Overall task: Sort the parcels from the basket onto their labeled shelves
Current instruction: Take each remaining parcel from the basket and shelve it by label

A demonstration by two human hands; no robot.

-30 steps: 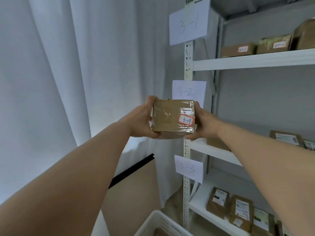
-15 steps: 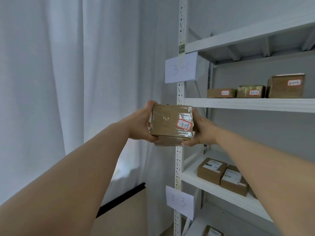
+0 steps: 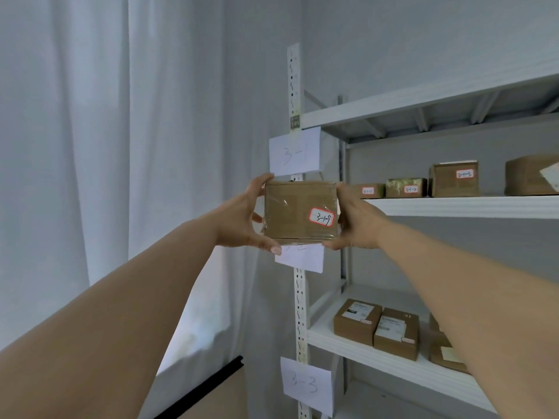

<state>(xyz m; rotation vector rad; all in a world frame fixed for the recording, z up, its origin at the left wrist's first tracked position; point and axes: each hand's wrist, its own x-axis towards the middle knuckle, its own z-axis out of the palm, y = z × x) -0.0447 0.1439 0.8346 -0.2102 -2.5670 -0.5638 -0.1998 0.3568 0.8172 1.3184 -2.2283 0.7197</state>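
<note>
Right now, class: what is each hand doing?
Left hand: grips the left end of the taped parcel.
Right hand: grips the parcel's right end.

Cardboard parcel [image 3: 299, 210] glossy film-wrapped; shelf [image 3: 453, 207] painted metal, matt

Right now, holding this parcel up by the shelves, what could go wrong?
The parcel is pinched only at its edges by the left hand and right hand; its glossy wrap could slip. Its sticker seems to read 3-1-9, so the 3-1 shelf fits, but the handwriting invites misreading. Sliding it in may nudge the small boxes there.
</note>
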